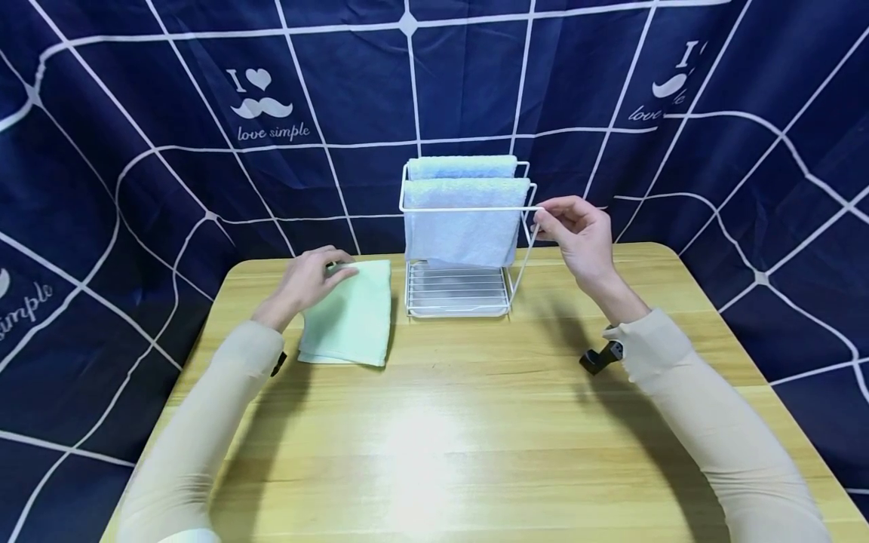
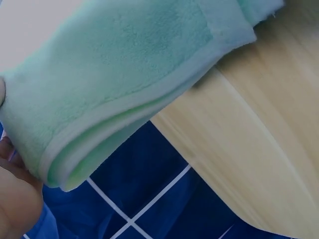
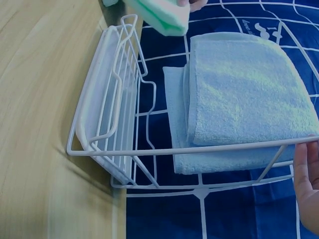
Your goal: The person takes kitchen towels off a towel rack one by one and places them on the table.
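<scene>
My left hand (image 1: 315, 277) pinches the top edge of a folded mint-green towel (image 1: 349, 320), which hangs from the fingers at the left of the rack. In the left wrist view the folded layers of the green towel (image 2: 124, 59) show along its lower edge. My right hand (image 1: 577, 230) grips the top right corner of a white wire rack (image 1: 514, 283). In the right wrist view its fingers (image 3: 302, 169) lie round the rack's wire. Two light blue towels drape over the rack's bars, the front towel (image 1: 465, 222) partly covering the rear towel (image 1: 465, 166).
A white tray (image 1: 458, 305) forms the rack's base near the back of the wooden table (image 1: 421, 422). Behind the table hangs a dark blue curtain (image 1: 462, 83) with white lines. A black strap piece (image 1: 600, 357) sits at the right wrist.
</scene>
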`<state>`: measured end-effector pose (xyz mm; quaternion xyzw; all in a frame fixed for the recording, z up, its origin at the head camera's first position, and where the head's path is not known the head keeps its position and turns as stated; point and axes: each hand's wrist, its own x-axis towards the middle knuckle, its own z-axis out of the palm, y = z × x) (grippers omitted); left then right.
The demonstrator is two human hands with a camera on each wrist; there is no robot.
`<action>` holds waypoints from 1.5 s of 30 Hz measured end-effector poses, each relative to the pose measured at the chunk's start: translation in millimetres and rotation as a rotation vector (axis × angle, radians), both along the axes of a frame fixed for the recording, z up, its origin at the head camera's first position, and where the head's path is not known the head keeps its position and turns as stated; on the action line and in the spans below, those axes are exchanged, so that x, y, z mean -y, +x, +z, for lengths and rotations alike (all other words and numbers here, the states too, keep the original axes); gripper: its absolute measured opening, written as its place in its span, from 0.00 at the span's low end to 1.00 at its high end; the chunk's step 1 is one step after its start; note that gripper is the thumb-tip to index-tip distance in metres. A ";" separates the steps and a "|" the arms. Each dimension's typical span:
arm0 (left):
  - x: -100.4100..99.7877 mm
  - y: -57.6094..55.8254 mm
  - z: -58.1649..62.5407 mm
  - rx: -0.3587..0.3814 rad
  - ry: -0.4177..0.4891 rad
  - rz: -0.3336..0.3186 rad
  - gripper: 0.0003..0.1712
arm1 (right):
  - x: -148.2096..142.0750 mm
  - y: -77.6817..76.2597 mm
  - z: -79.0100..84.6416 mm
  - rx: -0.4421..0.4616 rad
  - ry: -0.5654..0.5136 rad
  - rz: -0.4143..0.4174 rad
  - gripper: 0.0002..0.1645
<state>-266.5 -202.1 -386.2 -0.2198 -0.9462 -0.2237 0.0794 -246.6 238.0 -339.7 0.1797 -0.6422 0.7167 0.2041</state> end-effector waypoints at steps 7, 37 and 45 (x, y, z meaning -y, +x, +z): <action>-4.1 -12.7 -6.4 0.041 -0.020 0.022 0.18 | 1.6 1.5 0.0 -0.008 0.015 -0.001 0.12; -14.3 -58.0 -22.1 0.144 -0.056 0.087 0.20 | 0.8 1.5 -1.2 -0.016 0.002 0.008 0.15; -17.8 -62.7 -28.9 0.160 -0.059 0.071 0.18 | 1.0 1.6 -1.6 -0.023 0.000 0.015 0.15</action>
